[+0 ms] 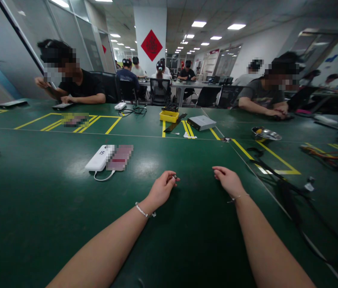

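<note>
My left hand (162, 188) is closed, with a small shiny metal piece (174, 176) pinched between thumb and fingertips; its exact kind is too small to tell. To the right, apart from it, my right hand (228, 181) hovers at or just above the green table (193, 240). Its fingers are drawn together and point left, and whatever they may hold is hidden. Left of my hands lie a white power bank (99, 158) marked 15 and a blurred-out phone-like slab (120, 157), joined by a short white cable (104, 179).
A yellow bin (169, 116), a grey box (201, 122) and a metal dish (266, 134) stand farther back. Black straps and cables (289, 196) run along the right. Co-workers sit across the table at left and right. Yellow tape marks the surface.
</note>
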Demonstrator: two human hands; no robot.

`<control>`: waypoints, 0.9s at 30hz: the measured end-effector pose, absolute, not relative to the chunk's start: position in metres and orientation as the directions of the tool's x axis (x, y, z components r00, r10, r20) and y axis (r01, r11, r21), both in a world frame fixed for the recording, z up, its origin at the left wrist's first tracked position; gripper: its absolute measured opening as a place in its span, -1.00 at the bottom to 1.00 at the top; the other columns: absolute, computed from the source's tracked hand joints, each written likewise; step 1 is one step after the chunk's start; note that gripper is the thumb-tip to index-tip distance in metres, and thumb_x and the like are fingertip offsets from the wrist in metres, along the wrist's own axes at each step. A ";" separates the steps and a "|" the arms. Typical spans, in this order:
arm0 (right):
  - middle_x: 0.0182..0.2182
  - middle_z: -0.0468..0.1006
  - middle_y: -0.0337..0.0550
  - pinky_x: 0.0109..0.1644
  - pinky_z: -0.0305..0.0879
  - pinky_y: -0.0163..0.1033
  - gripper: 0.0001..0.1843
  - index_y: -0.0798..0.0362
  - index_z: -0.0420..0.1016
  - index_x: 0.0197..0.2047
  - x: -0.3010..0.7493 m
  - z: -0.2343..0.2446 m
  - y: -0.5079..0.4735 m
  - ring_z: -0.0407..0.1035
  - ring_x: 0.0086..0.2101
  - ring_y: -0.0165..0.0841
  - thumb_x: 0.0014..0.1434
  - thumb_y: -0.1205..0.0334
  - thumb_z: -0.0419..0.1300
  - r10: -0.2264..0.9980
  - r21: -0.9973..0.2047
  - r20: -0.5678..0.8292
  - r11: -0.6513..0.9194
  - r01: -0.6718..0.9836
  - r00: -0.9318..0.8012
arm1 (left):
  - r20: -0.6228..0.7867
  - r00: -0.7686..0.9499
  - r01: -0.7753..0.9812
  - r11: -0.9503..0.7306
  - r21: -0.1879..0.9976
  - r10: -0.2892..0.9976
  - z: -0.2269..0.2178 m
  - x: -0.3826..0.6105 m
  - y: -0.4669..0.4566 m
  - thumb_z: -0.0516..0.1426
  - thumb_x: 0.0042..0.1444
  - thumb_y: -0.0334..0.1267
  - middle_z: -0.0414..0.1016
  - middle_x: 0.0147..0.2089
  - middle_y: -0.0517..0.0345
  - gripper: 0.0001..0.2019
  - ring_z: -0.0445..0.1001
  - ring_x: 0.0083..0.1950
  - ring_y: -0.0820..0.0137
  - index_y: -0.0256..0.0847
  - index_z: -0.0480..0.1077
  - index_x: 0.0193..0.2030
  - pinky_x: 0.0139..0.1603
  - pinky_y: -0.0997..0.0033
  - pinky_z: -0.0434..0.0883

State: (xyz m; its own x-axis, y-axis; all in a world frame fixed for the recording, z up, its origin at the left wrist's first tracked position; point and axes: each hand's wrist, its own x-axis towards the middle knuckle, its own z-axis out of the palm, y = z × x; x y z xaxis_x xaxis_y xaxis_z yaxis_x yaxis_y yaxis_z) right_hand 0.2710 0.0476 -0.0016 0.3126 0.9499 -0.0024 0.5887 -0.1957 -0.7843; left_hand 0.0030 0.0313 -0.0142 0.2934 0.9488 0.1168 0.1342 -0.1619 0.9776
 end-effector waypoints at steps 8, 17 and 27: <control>-0.56 0.41 -0.27 -0.54 0.09 -0.37 -0.75 0.07 0.47 -0.41 0.165 0.005 0.032 0.22 -0.59 -0.53 -0.09 0.06 0.25 0.977 -0.952 -0.126 -0.167 -0.257 -0.170 | 0.175 0.287 0.184 -0.233 0.955 0.942 -0.018 0.004 0.033 -0.06 0.14 -0.31 0.48 -0.20 0.09 -0.78 0.43 -0.30 0.45 -0.21 0.26 -0.08 -0.18 0.37 0.37; -0.46 0.52 -0.24 -0.42 0.20 -0.41 -0.77 0.08 0.46 -0.43 0.162 -0.003 0.031 0.29 -0.53 -0.56 -0.24 0.31 0.37 0.959 -0.833 -0.202 -0.274 -0.481 -0.198 | 0.209 0.243 0.293 -0.277 0.915 0.947 -0.012 0.005 0.030 0.05 0.02 -0.41 0.42 -0.34 0.23 -0.81 0.38 -0.33 0.48 -0.19 0.34 -0.19 -0.29 0.48 0.32; -0.63 0.41 -0.31 -0.47 0.16 -0.39 -0.74 0.08 0.43 -0.45 0.162 -0.009 0.032 0.25 -0.57 -0.55 -0.11 0.06 0.30 0.953 -0.826 -0.214 -0.295 -0.480 -0.216 | 0.207 0.228 0.296 -0.270 0.916 0.952 -0.013 0.004 0.031 0.07 -0.05 -0.43 0.38 -0.43 0.25 -0.84 0.32 -0.41 0.49 -0.21 0.38 -0.29 -0.36 0.50 0.28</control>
